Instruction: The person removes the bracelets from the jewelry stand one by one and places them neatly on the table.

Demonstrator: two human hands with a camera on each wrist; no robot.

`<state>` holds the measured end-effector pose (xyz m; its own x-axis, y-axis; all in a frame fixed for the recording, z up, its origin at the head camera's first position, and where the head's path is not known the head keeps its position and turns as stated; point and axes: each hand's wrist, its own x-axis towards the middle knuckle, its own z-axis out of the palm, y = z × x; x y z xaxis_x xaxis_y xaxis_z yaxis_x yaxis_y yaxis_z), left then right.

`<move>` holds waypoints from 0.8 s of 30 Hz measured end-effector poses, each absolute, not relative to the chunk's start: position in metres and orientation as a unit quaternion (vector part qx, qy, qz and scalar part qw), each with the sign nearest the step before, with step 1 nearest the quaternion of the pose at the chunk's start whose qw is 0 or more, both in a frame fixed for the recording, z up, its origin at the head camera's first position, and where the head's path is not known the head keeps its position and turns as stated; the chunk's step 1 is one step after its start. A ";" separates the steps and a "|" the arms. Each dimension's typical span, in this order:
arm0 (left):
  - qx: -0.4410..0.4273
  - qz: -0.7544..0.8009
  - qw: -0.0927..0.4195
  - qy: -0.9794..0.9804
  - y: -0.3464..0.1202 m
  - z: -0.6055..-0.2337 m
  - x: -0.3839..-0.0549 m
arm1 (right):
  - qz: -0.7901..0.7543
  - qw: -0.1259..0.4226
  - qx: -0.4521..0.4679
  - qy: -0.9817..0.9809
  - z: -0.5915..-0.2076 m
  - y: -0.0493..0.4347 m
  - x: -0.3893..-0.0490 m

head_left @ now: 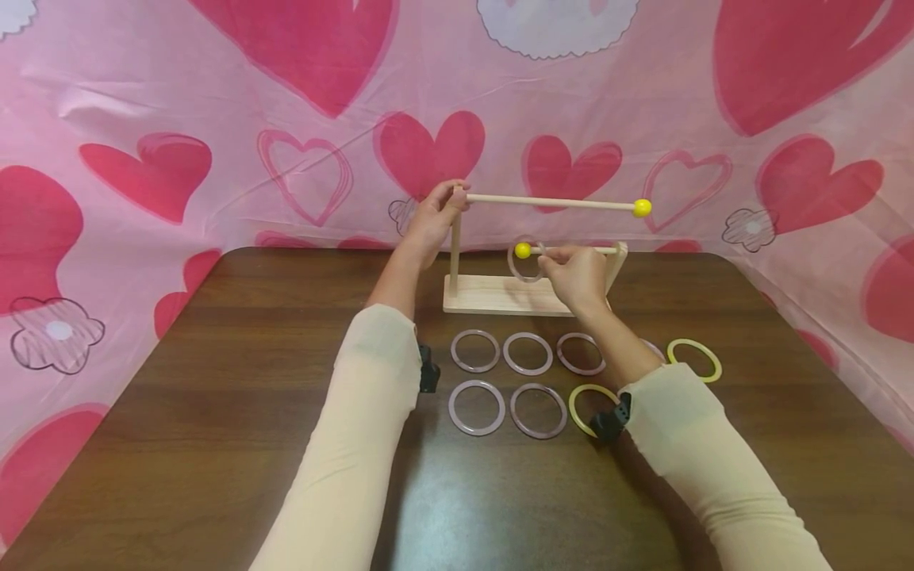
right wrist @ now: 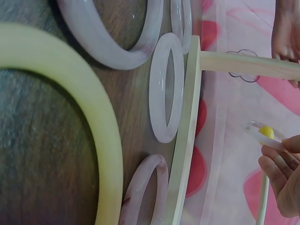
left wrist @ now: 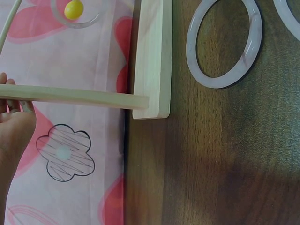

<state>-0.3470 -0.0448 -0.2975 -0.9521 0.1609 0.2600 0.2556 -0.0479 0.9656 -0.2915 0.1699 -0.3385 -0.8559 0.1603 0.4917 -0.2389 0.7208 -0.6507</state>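
Observation:
A wooden bangle stand stands at the table's far side, with two rods at different heights, each tipped by a yellow ball. My left hand grips the top of its taller left post, where the upper rod joins. My right hand pinches a pale lilac bangle at the end of the lower rod. That bangle appears to be around the rod's yellow ball. In the left wrist view the left hand is partly behind the post.
Several pale lilac bangles lie in two rows on the brown table before the stand. Two yellow bangles lie at the right of the rows; my right forearm partly covers another lilac one. A pink heart-patterned cloth hangs behind.

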 end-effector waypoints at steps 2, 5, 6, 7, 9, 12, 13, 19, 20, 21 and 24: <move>-0.154 -0.710 0.033 -0.687 -0.045 -0.297 -0.347 | 0.376 0.268 0.027 -0.886 -0.338 0.169 -0.290; -0.156 -0.710 0.033 -0.686 -0.045 -0.297 -0.346 | 0.383 0.261 0.031 -0.886 -0.337 0.169 -0.287; -0.155 -0.710 0.033 -0.686 -0.045 -0.297 -0.346 | 0.385 0.258 0.032 -0.886 -0.337 0.168 -0.286; -0.156 -0.710 0.033 -0.686 -0.045 -0.297 -0.346 | 0.386 0.255 0.032 -0.886 -0.336 0.168 -0.285; -0.156 -0.709 0.034 -0.687 -0.045 -0.297 -0.346 | 0.386 0.251 0.032 -0.887 -0.335 0.168 -0.283; -0.156 -0.709 0.033 -0.687 -0.046 -0.298 -0.346 | 0.387 0.249 0.033 -0.887 -0.335 0.168 -0.280; -0.156 -0.709 0.033 -0.687 -0.045 -0.298 -0.347 | 0.390 0.248 0.034 -0.886 -0.335 0.168 -0.280; -0.154 -0.708 0.030 -0.688 -0.045 -0.297 -0.346 | 0.411 0.243 0.043 -0.878 -0.336 0.171 -0.276; -0.154 -0.708 0.029 -0.689 -0.045 -0.297 -0.346 | 0.413 0.240 0.044 -0.877 -0.336 0.172 -0.276; -0.154 -0.707 0.029 -0.690 -0.045 -0.297 -0.346 | 0.416 0.238 0.043 -0.877 -0.336 0.173 -0.275; -0.153 -0.704 0.030 -0.693 -0.046 -0.297 -0.346 | 0.419 0.230 0.036 -0.877 -0.335 0.175 -0.273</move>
<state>-0.3462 -0.0456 -0.2972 -0.9516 0.1690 0.2567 0.2540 -0.0378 0.9665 -0.2726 0.1753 -0.3350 -0.8912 0.1291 0.4348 -0.2571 0.6459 -0.7188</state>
